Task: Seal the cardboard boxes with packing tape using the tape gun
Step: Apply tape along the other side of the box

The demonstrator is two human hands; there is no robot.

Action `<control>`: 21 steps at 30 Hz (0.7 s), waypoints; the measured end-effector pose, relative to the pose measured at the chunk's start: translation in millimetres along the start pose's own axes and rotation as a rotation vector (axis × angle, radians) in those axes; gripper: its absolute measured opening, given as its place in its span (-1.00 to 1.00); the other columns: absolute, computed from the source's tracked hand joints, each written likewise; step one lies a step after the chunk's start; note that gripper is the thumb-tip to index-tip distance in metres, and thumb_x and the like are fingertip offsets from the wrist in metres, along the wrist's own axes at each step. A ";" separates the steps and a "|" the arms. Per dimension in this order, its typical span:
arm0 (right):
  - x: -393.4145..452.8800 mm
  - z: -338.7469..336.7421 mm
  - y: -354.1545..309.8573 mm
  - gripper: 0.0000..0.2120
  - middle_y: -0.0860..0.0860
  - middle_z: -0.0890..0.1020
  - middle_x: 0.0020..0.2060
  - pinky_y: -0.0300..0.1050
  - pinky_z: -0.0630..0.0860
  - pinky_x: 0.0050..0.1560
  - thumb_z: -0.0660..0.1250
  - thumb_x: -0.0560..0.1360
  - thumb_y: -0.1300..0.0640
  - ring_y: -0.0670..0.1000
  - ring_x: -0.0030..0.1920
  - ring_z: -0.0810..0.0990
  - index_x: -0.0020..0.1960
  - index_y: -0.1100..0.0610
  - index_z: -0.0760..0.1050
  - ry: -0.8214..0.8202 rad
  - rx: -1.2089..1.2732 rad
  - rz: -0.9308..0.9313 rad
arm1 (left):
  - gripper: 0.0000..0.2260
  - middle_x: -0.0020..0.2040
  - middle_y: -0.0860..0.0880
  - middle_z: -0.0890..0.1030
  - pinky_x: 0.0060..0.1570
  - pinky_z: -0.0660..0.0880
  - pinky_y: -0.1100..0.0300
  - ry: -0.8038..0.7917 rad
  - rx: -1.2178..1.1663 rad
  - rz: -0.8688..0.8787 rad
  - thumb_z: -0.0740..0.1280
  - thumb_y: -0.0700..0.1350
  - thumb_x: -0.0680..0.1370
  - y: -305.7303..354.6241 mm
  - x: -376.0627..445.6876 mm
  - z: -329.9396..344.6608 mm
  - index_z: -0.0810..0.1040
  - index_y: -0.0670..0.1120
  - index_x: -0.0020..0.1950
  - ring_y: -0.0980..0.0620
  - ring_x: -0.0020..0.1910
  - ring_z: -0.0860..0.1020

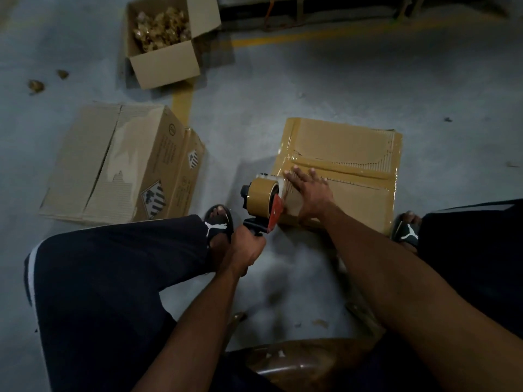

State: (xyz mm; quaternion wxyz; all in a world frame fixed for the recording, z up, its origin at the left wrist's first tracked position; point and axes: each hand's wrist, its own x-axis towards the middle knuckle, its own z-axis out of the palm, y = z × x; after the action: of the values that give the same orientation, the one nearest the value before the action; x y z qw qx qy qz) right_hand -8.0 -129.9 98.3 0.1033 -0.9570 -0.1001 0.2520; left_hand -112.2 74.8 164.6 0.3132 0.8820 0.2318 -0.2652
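A closed cardboard box [348, 142] lies on the floor in front of me, its top seam and edges covered with brown tape strips. My right hand [310, 192] lies flat on its near left corner, fingers straight and spread, pressing the tape down. My left hand [246, 247] grips the black handle of the tape gun [264, 200], which carries a brown tape roll and a red blade guard. The gun sits at the box's left edge, beside my right hand.
A larger cardboard box [124, 162] lies on its side to the left. An open box [167, 38] holding wrapped items stands at the back. Two loose wrapped pieces [36, 86] lie far left. Yellow floor lines cross the grey concrete. My feet in sandals flank the taped box.
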 end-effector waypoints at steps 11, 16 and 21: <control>3.1 2.8 -0.4 0.46 -0.12 -0.20 0.67 0.42 0.05 0.55 0.74 0.12 -0.09 0.26 0.65 -0.15 0.65 -0.23 -0.26 -0.016 -0.030 0.011 | -0.82 -0.33 -0.07 0.39 -0.27 0.42 0.13 -0.076 -0.042 -0.039 0.31 -0.21 0.55 -31.2 -6.8 9.4 0.38 -0.12 -0.22 -0.02 -0.37 0.41; 5.7 3.6 -0.5 0.48 -0.10 -0.22 0.66 0.44 0.04 0.52 0.74 0.11 -0.12 0.28 0.64 -0.17 0.65 -0.22 -0.28 -0.022 -0.044 0.000 | -0.84 -0.31 -0.15 0.53 -0.48 0.48 0.16 -0.067 -0.107 -0.006 0.30 -0.23 0.52 -29.2 -0.5 14.2 0.42 -0.09 -0.25 -0.11 -0.41 0.52; 12.7 -22.6 -6.1 0.13 0.02 -0.02 0.68 0.43 0.26 0.47 0.64 0.30 -0.01 0.32 0.62 0.02 0.68 -0.10 0.04 -0.164 0.229 0.022 | -0.87 -0.30 -0.06 0.51 -0.25 0.49 0.09 -0.092 -0.038 0.023 0.33 -0.27 0.48 -30.9 -1.3 14.4 0.42 -0.10 -0.21 -0.20 -0.17 0.61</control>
State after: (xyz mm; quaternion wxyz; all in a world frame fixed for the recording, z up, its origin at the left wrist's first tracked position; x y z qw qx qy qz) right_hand 13.3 -124.3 113.2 0.2004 -0.9163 -0.0681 0.3400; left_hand -135.6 86.3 142.6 0.3432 0.8654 0.2121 -0.2972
